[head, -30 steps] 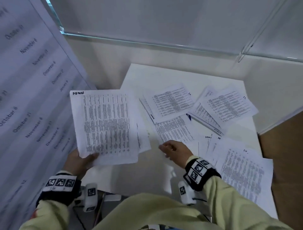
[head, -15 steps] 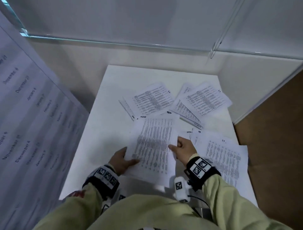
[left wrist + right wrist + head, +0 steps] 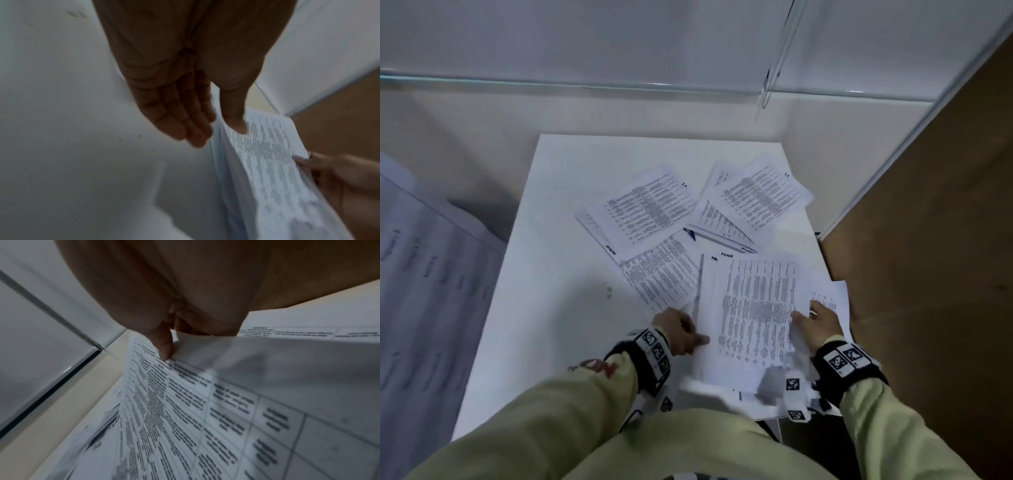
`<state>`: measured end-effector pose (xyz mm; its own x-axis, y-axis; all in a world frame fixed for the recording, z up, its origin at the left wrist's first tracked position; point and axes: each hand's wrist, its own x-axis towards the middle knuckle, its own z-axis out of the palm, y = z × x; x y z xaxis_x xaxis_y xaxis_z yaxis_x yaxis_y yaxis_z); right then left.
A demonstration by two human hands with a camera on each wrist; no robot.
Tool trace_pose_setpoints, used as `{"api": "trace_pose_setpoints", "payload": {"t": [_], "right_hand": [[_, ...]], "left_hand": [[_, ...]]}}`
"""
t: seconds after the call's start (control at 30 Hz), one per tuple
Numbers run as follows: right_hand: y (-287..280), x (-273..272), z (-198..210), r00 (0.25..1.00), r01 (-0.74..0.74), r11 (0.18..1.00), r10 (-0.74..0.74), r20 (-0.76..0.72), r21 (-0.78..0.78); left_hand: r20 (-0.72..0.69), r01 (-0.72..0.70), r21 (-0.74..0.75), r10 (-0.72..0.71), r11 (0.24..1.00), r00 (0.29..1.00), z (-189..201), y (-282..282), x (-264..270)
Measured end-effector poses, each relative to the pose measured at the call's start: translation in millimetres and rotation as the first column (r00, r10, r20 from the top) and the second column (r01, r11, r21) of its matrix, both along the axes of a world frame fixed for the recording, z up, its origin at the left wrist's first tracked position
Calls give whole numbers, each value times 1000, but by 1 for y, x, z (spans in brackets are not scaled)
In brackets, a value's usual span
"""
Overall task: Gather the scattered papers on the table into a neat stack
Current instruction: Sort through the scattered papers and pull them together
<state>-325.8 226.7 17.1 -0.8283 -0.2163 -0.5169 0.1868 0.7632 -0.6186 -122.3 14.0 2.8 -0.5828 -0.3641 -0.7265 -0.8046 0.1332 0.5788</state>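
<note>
On the white table (image 3: pixel 558 240), the held bundle (image 3: pixel 753 315) now sits right of where it was, over the sheets near the right edge beside the scattered papers (image 3: pixel 654 212), left hand (image 3: pixel 678 330) pinching its left edge, right hand (image 3: pixel 820 322) gripping its right, so gathering has barely begun.

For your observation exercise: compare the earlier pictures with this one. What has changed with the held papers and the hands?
The held papers moved from the table's left side to its near right, over loose sheets. The left hand kept pinching them; the right hand took their right edge. The far scattered sheets stayed put.
</note>
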Motion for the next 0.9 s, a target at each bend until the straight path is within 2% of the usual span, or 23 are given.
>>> {"api": "trace_pose_setpoints", "payload": {"t": [0.07, 0.1, 0.13, 0.2, 0.27, 0.3, 0.4, 0.47, 0.53, 0.6, 0.63, 0.73, 0.83, 0.87, 0.9], "right_hand": [[7, -12, -2, 1000, 29, 998, -28, -7, 62], [9, -19, 0, 999, 45, 994, -43, -21, 99], [10, -25, 2, 998, 55, 987, -50, -34, 152], [12, -33, 7, 994, 99, 956, -83, -69, 275], [9, -32, 8, 987, 127, 937, -89, -131, 326], [4, -30, 8, 984, 102, 935, -45, -173, 338], [-19, -27, -1, 955, -48, 917, 159, -250, 397], [-40, -21, 0, 930, -220, 892, 313, -191, 394], [-60, -12, 0, 890, -387, 863, 442, -114, 324], [-77, 0, 1, 857, -482, 833, 512, -50, 272], [-88, 6, -3, 833, -533, 809, 553, -15, 248], [-107, 19, -4, 712, -677, 682, 702, 12, 277], [-120, 18, -7, 628, -751, 597, 778, 28, 282], [-122, 18, -7, 604, -767, 574, 796, 23, 288], [-124, 17, -6, 590, -774, 559, 808, 16, 297]], "left_hand": [[54, 115, -145, -108, 983, 993, -2, 0, -6], [71, 120, -242, -106, 963, 992, -3, -5, -7], [70, 72, -303, -53, 950, 996, -3, -15, -7], [38, -123, -340, 144, 932, 989, -3, -43, -4], [-5, -309, -350, 328, 884, 945, 0, -77, 3], [-22, -392, -349, 411, 851, 911, 0, -92, 6], [-86, -575, -278, 577, 769, 812, -5, -128, 12], [-119, -639, -176, 628, 749, 769, -17, -142, 11], [-155, -691, -82, 675, 719, 721, -36, -150, 9], [-146, -696, -55, 684, 716, 715, -74, -162, 4], [-137, -714, -47, 703, 699, 697, -78, -162, 2], [-144, -754, -38, 743, 656, 653, -113, -172, -14], [-158, -768, -19, 757, 640, 634, -152, -191, -24], [-167, -794, -24, 781, 608, 602, -148, -190, -26], [-158, -829, -22, 817, 559, 555, -127, -183, -27]]}}
